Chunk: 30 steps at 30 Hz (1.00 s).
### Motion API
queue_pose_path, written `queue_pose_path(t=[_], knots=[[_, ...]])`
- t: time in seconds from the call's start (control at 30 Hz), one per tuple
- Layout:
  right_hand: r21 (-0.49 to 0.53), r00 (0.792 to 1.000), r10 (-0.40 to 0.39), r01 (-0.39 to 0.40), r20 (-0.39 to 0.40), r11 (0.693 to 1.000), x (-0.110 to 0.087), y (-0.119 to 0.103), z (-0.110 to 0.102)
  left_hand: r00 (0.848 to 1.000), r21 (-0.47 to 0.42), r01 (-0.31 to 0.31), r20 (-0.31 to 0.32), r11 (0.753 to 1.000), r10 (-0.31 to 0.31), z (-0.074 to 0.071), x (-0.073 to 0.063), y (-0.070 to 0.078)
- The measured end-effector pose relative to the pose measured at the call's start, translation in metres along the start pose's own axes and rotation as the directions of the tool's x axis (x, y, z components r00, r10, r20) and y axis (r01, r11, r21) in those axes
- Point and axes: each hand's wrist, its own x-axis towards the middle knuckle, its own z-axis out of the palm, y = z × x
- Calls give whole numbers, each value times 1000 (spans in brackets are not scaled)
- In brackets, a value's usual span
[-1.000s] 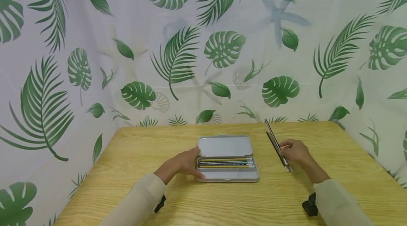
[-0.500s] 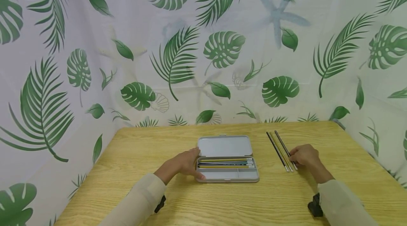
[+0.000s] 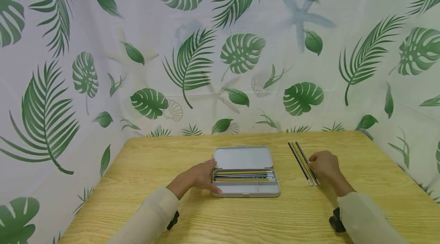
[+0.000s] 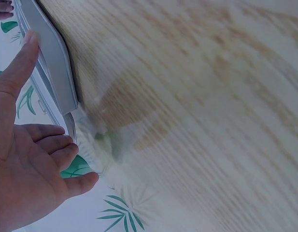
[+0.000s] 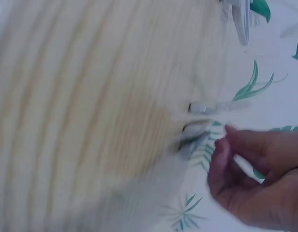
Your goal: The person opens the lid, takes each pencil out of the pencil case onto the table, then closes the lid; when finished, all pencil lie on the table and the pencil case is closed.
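An open white pencil case (image 3: 237, 188) lies on the table, with several pencils (image 3: 244, 175) in its long back compartment. My left hand (image 3: 198, 175) rests on the case's left end, thumb stretched along the near corner and the other fingers loose by the hinge; the left wrist view shows this thumb (image 4: 25, 60) against the case's side. To the right lie a black pencil (image 3: 298, 162), a yellow pencil (image 3: 302, 162) and a dark patterned pencil (image 3: 302, 152), close side by side, erasers nearest me. My right hand (image 3: 325, 167) pinches the dark patterned one; blur hides the exact contact in the right wrist view.
The wood-patterned table (image 3: 220, 221) reaches back to a leaf-printed curtain (image 3: 220, 64). The case's lid (image 3: 243, 157) lies folded back behind it. Black wrist cameras (image 3: 337, 221) sit under the cream sleeves (image 3: 368, 217).
The right hand lowered the dark patterned pencil beside the other two, then moved left, drawing it closer to the yellow one. The left hand and the case have stayed still.
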Motion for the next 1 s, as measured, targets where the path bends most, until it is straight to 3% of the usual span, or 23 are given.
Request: queue_pose_path(t=[0.13,0.3,0.47,0.63,0.8,1.0], knots=[[185,997,-80,80,-10,979,4,-15,11,1000,9,4,0,1000,-4,1,1,-1],[267,976,-216,198,38,943,11,-33,26,1000,7,10,-1,1000,-10,1,2,-1],[323,957,-267,219,112,921,13,-55,38,1000,2,15,-5,1000,-15,2,3,-2],[359,926,-318,231,202,904,12,-75,46,1000,-6,6,-4,1000,-6,2,3,-2],[338,892,-382,291,242,895,13,-86,53,1000,-6,10,2,1000,-10,2,3,-2],[301,885,-386,306,260,903,13,-94,56,1000,0,6,-6,1000,-6,2,3,-4]])
